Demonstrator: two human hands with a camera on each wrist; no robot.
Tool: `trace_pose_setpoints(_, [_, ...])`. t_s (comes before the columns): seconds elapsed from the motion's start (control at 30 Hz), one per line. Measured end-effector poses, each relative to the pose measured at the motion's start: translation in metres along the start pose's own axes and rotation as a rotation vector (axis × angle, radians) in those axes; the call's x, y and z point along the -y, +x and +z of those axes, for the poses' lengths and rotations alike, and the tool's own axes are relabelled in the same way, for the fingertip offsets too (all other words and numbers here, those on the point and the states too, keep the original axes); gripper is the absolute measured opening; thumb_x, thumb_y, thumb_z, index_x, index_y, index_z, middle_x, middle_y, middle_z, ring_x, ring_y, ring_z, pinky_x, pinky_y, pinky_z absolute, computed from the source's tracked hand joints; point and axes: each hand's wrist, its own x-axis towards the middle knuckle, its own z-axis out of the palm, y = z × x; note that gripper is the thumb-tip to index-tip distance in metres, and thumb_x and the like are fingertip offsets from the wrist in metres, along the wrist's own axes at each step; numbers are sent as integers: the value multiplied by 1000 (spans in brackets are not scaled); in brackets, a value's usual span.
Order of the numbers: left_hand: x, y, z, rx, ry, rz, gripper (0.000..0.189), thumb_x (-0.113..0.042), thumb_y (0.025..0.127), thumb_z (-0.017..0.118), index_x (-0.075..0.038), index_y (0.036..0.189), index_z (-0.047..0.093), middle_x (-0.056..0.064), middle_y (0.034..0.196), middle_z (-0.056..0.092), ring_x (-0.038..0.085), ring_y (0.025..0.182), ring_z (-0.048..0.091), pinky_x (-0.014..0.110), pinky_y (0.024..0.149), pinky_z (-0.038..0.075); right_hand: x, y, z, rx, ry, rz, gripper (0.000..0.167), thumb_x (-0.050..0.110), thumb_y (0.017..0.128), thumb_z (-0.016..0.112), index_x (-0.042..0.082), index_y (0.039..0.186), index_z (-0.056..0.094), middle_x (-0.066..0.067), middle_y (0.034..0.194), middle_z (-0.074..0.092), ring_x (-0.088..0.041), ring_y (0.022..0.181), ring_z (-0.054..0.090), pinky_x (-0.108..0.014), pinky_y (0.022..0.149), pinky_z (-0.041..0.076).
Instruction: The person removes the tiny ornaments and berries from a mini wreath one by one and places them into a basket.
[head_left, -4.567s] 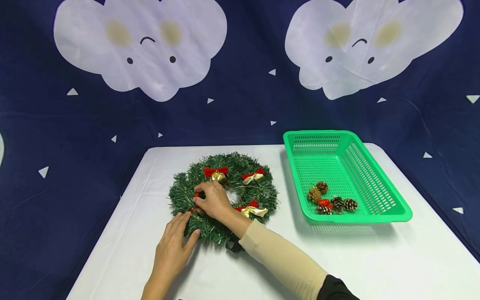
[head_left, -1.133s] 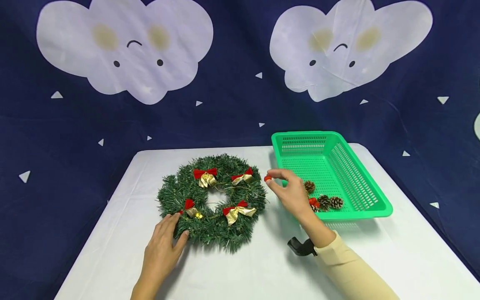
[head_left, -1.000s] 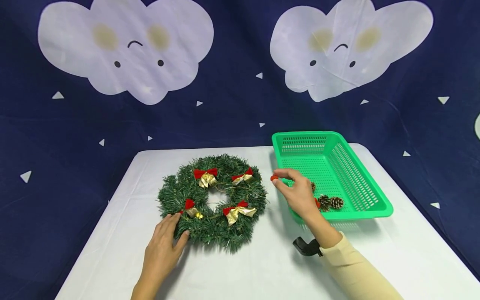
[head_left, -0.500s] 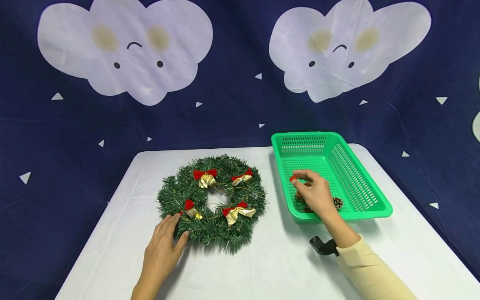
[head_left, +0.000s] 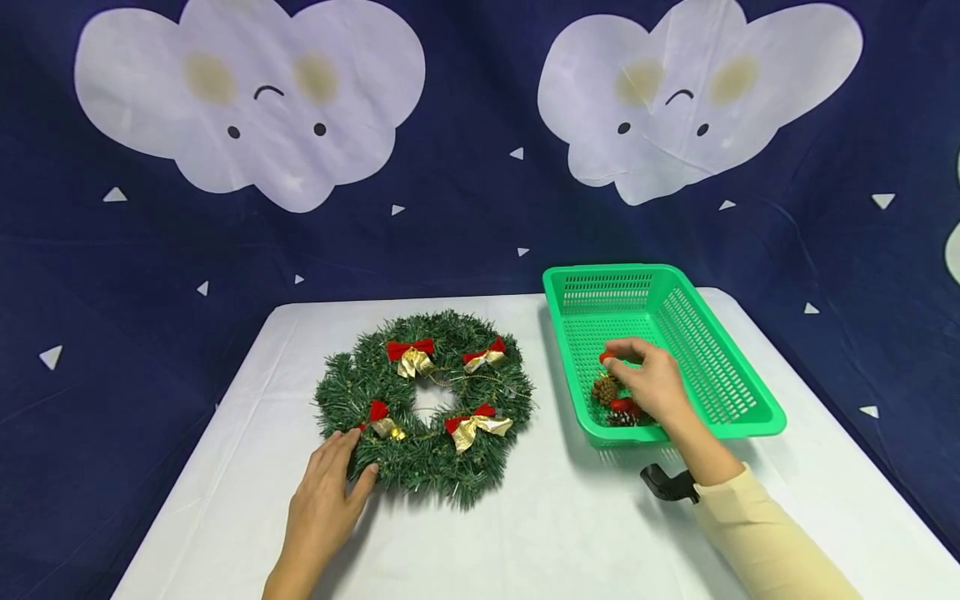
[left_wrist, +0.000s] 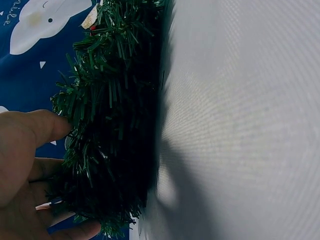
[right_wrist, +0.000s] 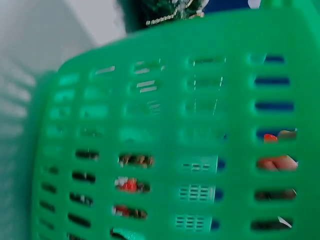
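A green wreath (head_left: pixel 442 471) lies on the table, with several red-and-gold bows (head_left: pixel 411 354) and a tiny gold bell (head_left: pixel 397 432) on it. My left hand (head_left: pixel 324 500) rests at its front left edge, fingers on the greenery; the left wrist view has the thumb (left_wrist: pixel 47 126) against the wreath's side. Over the green basket (head_left: pixel 772 417), my right hand (head_left: pixel 651 385) pinches a small red ball-like ornament (head_left: pixel 605 357) between thumb and fingertips. Below it in the basket sit pine cones (head_left: pixel 606 390) and another red ornament (head_left: pixel 624 406); the hand hides part of this pile.
A white cloth covers the table (head_left: pixel 480 550). Behind it hangs a dark blue curtain (head_left: pixel 465 242) with clouds on it. The basket's slotted wall (right_wrist: pixel 160 47) fills most of the right wrist view. A black wrist-camera mount (head_left: pixel 667 483) sticks out below my right wrist.
Earlier my right hand was at the wreath's left side; then it moved right to the basket, carrying the red ornament over the rim. The left hand stays on the wreath.
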Motion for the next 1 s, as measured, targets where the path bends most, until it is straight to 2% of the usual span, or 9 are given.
trace_pose_setpoints(0.2, [-1, 0, -1, 19, 0, -14, 57, -29, 88, 64, -3, 136, 49, 18, 137, 53, 33, 131, 43, 57, 95, 45, -8, 4, -6, 57, -26, 17, 31, 24, 90, 64, 7, 117, 64, -17, 108, 69, -36, 106, 63, -28, 66, 53])
trace_pose_setpoints(0.53, [-1, 0, -1, 13, 2, -8, 57, -28, 87, 65, -3, 136, 49, 19, 136, 53, 34, 130, 43, 57, 95, 45, -15, 9, -10, 110, -86, 44, 28, 21, 90, 62, 7, 115, 64, -17, 107, 70, -33, 99, 64, -35, 72, 54])
trace_pose_setpoints(1.0, [-1, -1, -1, 8, 1, -9, 57, -27, 87, 66, -2, 135, 50, 19, 136, 53, 34, 130, 43, 58, 95, 45, -29, 13, -19, 209, -142, 80, 31, 20, 90, 61, 5, 118, 63, -19, 110, 68, -33, 95, 64, -38, 71, 53])
